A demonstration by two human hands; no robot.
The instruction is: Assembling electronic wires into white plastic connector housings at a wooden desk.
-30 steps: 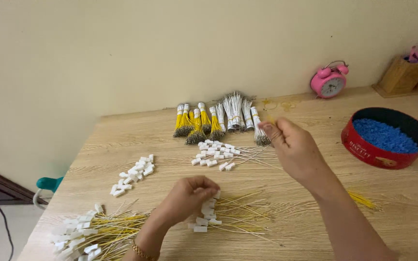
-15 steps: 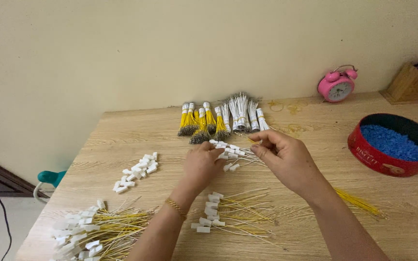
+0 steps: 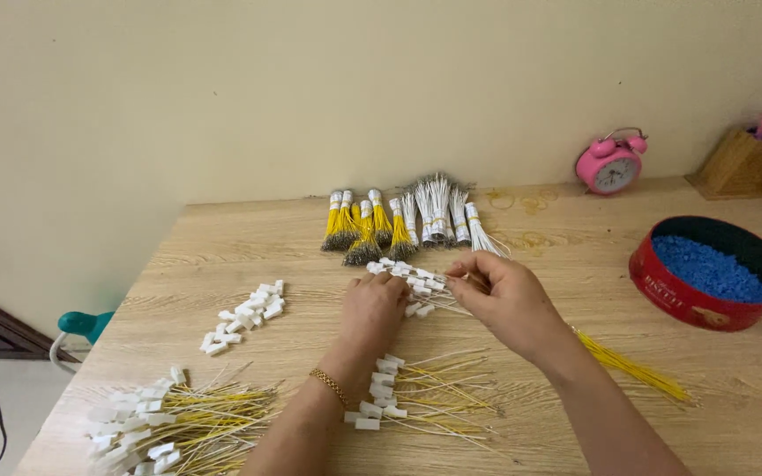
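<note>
At the centre of the frame both hands meet over a small pile of white-tagged wires [image 3: 407, 280] on the wooden table [image 3: 222, 256]. The left hand [image 3: 372, 313] lies palm down, its fingers curled onto the pile. The right hand [image 3: 500, 300] has thumb and forefinger pressed together, pinching thin wires at the pile's right edge. Bundled yellow and white wires [image 3: 407, 225] lie just above; a red tin of blue pellets [image 3: 712, 273] sits at the right.
</note>
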